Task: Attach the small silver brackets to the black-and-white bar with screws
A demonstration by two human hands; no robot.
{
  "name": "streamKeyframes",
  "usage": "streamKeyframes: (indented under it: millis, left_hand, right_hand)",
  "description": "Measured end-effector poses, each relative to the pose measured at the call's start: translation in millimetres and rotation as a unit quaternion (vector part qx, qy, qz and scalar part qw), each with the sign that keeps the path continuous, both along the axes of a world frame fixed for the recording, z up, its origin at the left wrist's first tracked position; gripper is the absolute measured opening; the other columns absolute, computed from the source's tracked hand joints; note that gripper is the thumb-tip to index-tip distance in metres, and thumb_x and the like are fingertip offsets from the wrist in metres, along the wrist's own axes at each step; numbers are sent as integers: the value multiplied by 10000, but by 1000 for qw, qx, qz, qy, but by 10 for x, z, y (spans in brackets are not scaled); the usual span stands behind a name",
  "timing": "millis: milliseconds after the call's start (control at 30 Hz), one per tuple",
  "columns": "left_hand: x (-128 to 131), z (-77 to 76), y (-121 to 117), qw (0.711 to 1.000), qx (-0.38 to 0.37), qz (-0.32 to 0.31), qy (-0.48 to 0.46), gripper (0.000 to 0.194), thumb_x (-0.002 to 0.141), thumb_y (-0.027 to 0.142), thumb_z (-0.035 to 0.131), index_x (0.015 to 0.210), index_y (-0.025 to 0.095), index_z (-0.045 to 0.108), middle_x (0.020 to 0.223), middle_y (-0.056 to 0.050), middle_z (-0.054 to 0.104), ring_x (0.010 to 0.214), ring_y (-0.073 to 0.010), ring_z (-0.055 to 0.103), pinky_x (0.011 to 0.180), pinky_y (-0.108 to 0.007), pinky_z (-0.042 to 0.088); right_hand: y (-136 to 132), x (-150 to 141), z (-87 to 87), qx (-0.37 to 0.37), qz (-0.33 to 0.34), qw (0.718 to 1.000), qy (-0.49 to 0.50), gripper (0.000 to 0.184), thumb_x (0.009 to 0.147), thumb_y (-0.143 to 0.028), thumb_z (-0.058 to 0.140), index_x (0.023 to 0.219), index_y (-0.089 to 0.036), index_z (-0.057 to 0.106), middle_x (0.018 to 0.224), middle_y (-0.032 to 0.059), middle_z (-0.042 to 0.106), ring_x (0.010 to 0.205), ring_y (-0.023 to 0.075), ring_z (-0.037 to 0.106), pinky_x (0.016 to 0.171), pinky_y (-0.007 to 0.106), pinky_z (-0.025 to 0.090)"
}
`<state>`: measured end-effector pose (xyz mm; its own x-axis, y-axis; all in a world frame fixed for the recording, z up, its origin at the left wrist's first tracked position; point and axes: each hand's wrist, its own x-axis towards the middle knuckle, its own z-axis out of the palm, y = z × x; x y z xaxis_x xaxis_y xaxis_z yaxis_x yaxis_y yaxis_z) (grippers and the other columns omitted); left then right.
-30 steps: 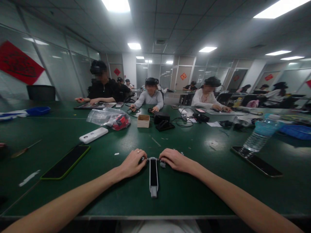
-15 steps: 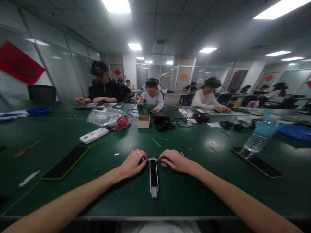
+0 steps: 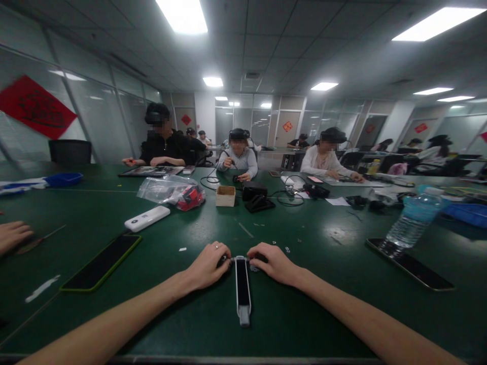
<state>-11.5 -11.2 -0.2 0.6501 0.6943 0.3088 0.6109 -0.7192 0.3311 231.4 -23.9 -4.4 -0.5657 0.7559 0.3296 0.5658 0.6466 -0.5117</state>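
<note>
A long narrow device [image 3: 242,289] with a black top, a white rim and a grey near end lies on the green table in front of me. A thin crossbar sticks out on both sides of its far end. My left hand [image 3: 211,263] is closed around a small dark round part at the crossbar's left end. At the right end, my right hand [image 3: 274,262] has its fingers curled in a pinch; what lies between them is hidden. A small grey piece [image 3: 254,268] shows beneath the right fingers.
A green-edged phone [image 3: 102,264] and a white power bank [image 3: 147,219] lie left. A water bottle [image 3: 411,220] stands on another phone [image 3: 429,271] at right. Ahead are a small box [image 3: 225,196] and a plastic bag [image 3: 167,191]. Another person's hand [image 3: 14,236] rests at the left edge.
Another person's hand has come in at the left edge. My right fingers have shifted slightly toward the crossbar and arched more. The whole view has tilted up a little.
</note>
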Motion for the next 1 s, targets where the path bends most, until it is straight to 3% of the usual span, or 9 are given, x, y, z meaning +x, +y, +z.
streamKeyframes:
  millis: [233, 400, 567, 667, 833, 900, 1000]
  left_hand:
    - [10, 22, -7, 1000, -5, 2, 6, 101, 850, 206, 471, 880, 177, 564, 877, -43, 600, 822, -192, 533, 744, -321, 420]
    - [13, 17, -6, 1000, -10, 6, 11, 130, 855, 235, 462, 892, 174, 570, 894, -58, 606, 836, -201, 531, 756, -334, 422]
    - [14, 20, 0, 1000, -13, 11, 10, 162, 862, 248, 446, 901, 167, 581, 906, -70, 603, 852, -212, 535, 777, -356, 421]
    - [12, 31, 0, 1000, -14, 13, 5, 167, 866, 241, 434, 894, 168, 582, 909, -71, 605, 859, -211, 540, 790, -357, 420]
    - [4, 22, 4, 1000, -11, 21, -4, 153, 863, 222, 435, 879, 170, 579, 894, -65, 604, 851, -204, 546, 791, -350, 420]
    - [3, 10, 12, 1000, -10, 21, -5, 149, 862, 221, 440, 879, 173, 580, 892, -62, 604, 845, -202, 547, 783, -344, 421]
    - [5, 2, 21, 1000, -9, 17, -6, 145, 857, 219, 447, 879, 171, 582, 893, -63, 606, 841, -202, 547, 777, -343, 423]
  right_hand:
    - [-13, -26, 22, 14, -2, 1000, -13, 151, 866, -217, 569, 999, -162, 614, 938, 42, 632, 846, 144, 576, 761, 263, 474]
    - [41, 84, 138, 67, 1, 994, -90, 189, 885, -268, 550, 1029, -161, 613, 972, 61, 647, 890, 167, 574, 796, 295, 459]
    - [237, 454, 259, 152, -104, 968, -168, 216, 930, -267, 465, 1030, -154, 620, 1001, 84, 651, 931, 185, 561, 830, 329, 418]
    - [334, 662, 289, 135, -161, 944, -256, 212, 921, -238, 467, 1037, -162, 627, 1015, 89, 645, 939, 199, 557, 812, 319, 408]
    - [388, 865, 345, 72, -201, 914, -346, 207, 886, -209, 514, 1051, -183, 636, 1009, 94, 648, 961, 212, 572, 788, 285, 405]
    - [385, 892, 365, 60, -212, 911, -347, 210, 885, -210, 509, 1045, -180, 642, 986, 103, 651, 947, 215, 580, 776, 280, 410]
    - [374, 853, 338, 66, -188, 930, -308, 225, 902, -248, 486, 1043, -179, 648, 973, 109, 646, 938, 220, 578, 779, 290, 418]
